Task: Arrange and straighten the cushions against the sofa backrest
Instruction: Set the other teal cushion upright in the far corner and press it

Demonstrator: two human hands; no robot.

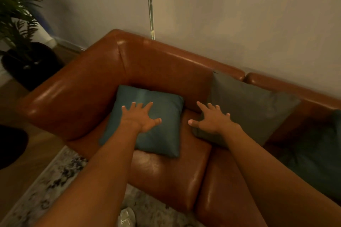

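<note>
A brown leather sofa [151, 64] fills the middle of the view, with its backrest along the wall. A teal cushion [162, 134] lies flat on the left seat, away from the backrest. My left hand [141, 118] rests on top of it with fingers spread. A grey-green cushion [252, 105] leans against the backrest to the right. My right hand [212, 120] hovers open over its lower left corner, fingers apart. A dark teal cushion [317, 153] lies at the right edge, partly cut off by the frame.
A potted palm [20, 29] in a black pot stands left of the sofa arm. A patterned rug [51, 186] covers the wooden floor in front. A thin shiny pole [150, 3] runs up the wall behind the backrest.
</note>
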